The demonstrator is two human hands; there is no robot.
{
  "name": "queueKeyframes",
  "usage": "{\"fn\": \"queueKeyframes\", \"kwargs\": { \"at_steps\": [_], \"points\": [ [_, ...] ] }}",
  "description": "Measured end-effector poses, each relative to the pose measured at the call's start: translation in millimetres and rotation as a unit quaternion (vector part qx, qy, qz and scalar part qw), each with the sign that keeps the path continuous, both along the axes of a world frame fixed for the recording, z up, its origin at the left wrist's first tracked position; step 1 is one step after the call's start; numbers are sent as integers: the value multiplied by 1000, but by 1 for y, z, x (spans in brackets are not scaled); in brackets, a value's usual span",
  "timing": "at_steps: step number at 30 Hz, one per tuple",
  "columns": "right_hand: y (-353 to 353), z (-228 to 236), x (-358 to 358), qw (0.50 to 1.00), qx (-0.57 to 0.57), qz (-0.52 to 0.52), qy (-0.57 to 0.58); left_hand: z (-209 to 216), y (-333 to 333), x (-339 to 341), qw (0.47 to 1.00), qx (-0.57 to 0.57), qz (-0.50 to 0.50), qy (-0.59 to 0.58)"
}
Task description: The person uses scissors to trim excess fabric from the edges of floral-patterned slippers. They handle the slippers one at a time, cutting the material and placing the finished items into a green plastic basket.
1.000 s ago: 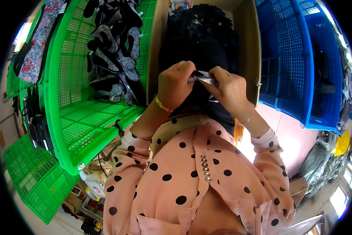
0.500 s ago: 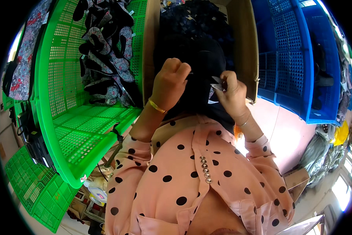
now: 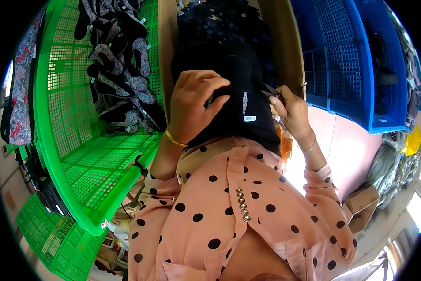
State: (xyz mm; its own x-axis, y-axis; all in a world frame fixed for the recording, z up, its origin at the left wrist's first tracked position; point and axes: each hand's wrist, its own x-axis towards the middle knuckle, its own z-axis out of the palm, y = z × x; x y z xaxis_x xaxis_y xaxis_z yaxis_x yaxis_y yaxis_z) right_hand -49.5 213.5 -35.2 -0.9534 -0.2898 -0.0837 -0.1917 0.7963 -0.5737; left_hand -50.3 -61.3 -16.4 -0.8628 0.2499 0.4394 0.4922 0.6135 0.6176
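My left hand (image 3: 194, 103) hovers over the dark cloth on my lap, thumb and fingers apart, with nothing visible between them. My right hand (image 3: 292, 110) is closed around small thread snips (image 3: 270, 91), their pointed blades spread toward the left. Between my hands, on the black cloth, lies a narrow floral-patterned piece (image 3: 245, 103) with a white label (image 3: 250, 118) at its near end. The piece's outline is hard to make out against the black.
A green basket (image 3: 79, 189) at the left holds several floral-and-black fabric pieces (image 3: 114, 84). Ahead stands a cardboard box (image 3: 285, 33) with dark scraps (image 3: 220, 21) in it. Blue crates (image 3: 346, 61) stand at the right.
My left hand has opened from a pinch and shifted slightly left. My right hand has moved right with the snips. The floral piece and its label now show more fully between them.
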Motion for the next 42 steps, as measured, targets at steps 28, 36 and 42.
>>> {"fn": "queueKeyframes", "kwargs": {
  "at_steps": [28,36,42],
  "points": [
    [-10,-16,-11,988,26,53,139,-10,30,-10,997,-58,-19,37],
    [-17,-15,-11,984,9,79,158,-34,35,-17,998,3,16,55],
    [-26,-21,-16,981,1,79,178,-29,35,-23,999,-10,12,51]
  ]
}}
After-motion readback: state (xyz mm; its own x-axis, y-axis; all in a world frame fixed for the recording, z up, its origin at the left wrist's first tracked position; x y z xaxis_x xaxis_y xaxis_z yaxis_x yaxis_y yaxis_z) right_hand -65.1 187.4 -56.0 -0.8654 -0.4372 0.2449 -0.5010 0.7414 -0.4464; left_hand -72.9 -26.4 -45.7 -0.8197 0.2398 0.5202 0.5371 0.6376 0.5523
